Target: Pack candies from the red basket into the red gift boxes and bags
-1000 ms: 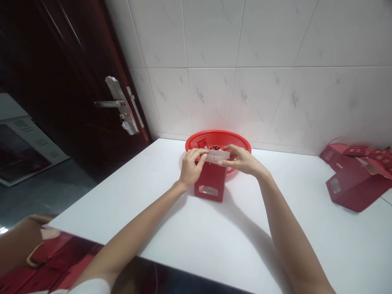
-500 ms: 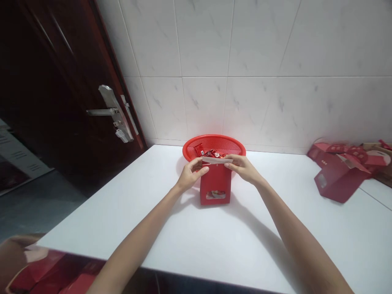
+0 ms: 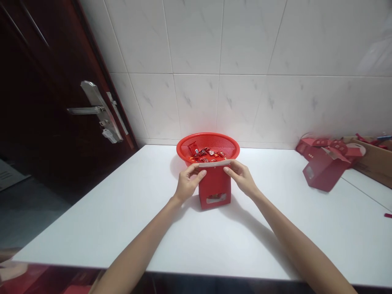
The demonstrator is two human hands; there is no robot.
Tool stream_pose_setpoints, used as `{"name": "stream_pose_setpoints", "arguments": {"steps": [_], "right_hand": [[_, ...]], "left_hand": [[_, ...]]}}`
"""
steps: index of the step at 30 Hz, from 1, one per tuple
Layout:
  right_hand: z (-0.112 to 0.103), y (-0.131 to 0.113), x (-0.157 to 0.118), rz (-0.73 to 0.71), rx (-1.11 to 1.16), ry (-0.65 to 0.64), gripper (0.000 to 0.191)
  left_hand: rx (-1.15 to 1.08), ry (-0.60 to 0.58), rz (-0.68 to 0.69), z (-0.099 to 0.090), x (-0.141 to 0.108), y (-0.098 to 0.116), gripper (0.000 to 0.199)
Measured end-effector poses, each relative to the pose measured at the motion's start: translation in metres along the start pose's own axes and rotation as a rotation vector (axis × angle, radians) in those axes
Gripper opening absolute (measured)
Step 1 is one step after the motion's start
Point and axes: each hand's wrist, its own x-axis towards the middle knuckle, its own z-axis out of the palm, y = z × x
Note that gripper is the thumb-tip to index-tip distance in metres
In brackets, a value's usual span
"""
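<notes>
A red paper gift box (image 3: 214,183) stands upright on the white table, with a small clear window low on its front. My left hand (image 3: 187,181) pinches the top left corner, thumb on the front and fingers behind. At the top right corner my right hand (image 3: 241,176) grips the box the same way. Between them runs the pale top edge of the box, folded over. Right behind it sits a red plastic basket (image 3: 208,136) holding several red-wrapped sweets (image 3: 203,153).
More red boxes (image 3: 324,169) lie at the right, beside an open cardboard carton (image 3: 372,157). Tiled wall (image 3: 241,102) borders the table (image 3: 122,196) at the back. A dark door (image 3: 55,102) with a metal handle (image 3: 84,110) is on the left. Red items sit below the table's front left edge.
The top edge of the box has tipped lower and away, so more of the basket's sweets show. Both hands keep hold of its corners. The view has shifted slightly to the right.
</notes>
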Motion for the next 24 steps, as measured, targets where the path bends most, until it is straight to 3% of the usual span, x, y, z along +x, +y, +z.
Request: {"name": "stream_pose_setpoints", "arguments": {"steps": [5,16,24], "right_hand": [[0.006,-0.003,-0.011,-0.04,-0.023,0.073,0.032],[0.008,-0.001,-0.021,-0.054,-0.064,0.122,0.031],[0.013,0.003,-0.023,-0.076,-0.115,0.168,0.035]], "left_hand": [[0.022,-0.082,0.048,0.004,-0.006,0.006,0.033],[0.049,-0.057,0.074,0.007,-0.009,0.004,0.025],[0.222,-0.016,0.253,0.007,-0.014,0.004,0.009]]}}
